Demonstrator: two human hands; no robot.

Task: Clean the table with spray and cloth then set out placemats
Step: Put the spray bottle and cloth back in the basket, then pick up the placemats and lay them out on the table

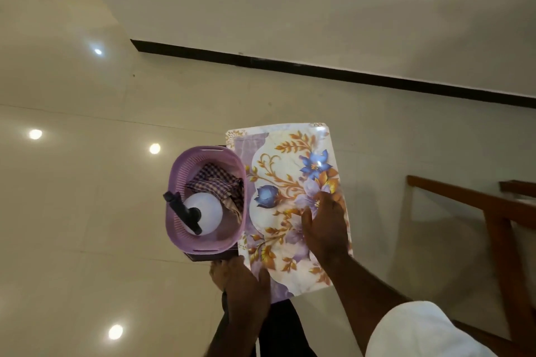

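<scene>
A floral placemat [290, 182] in white, purple and gold lies flat in front of me. My right hand [324, 226] rests palm down on its middle with the fingers spread. My left hand [243, 284] grips the placemat's near left corner, thumb on top of the mat. Just left of the mat stands a purple slotted basket [174, 211]. Inside it are a white spray bottle [206, 209] with a black nozzle and a crumpled checked cloth [217, 180]. The basket sits on a dark support [208, 255], mostly hidden.
Glossy cream floor tiles [87, 211] spread below and to the left. A wall with a black skirting strip [319, 68] runs across the back. Brown wooden furniture [493, 211] stands at the right edge.
</scene>
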